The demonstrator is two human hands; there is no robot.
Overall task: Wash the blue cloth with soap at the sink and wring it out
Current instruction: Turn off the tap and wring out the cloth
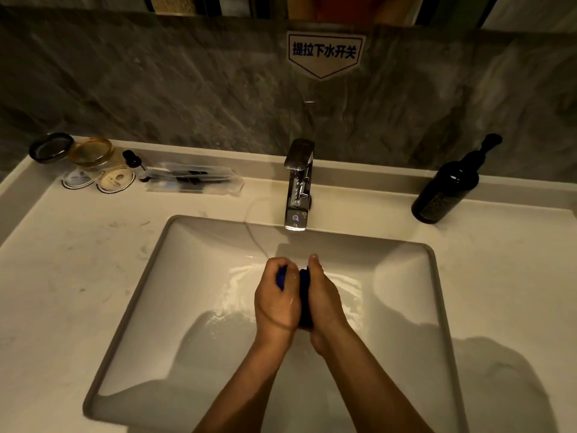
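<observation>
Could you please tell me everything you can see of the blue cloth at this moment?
The blue cloth is deep blue, bunched into a tight wad and pressed between the left hand and right hand over the sink basin, in front of the faucet. Only slivers show between the fingers; its full shape and texture are hidden.

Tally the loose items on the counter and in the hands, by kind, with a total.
Blue cloth, squeezed between left hand and right hand: 1
Dark pump bottle: 1
Glass jars: 2
Round paper coasters: 2
Small dropper bottle: 1
Clear wrapped amenity packet: 1
Total: 8
</observation>
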